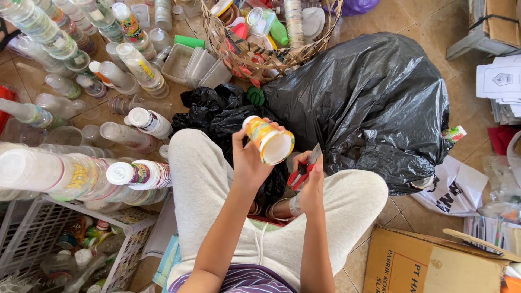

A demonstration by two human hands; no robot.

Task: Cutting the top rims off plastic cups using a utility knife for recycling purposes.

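Observation:
My left hand grips a small plastic cup with a colourful printed label, tipped so its white open mouth faces right. My right hand holds a red-handled cutter, its blade pointing up toward the cup's rim, a little apart from it. Both hands hover over my lap in grey trousers, above a small black plastic bag.
A large full black bin bag lies to the right. Stacks of nested clear cups fill the left floor beside a white crate. A woven basket of plastic items stands ahead. A cardboard box sits at bottom right.

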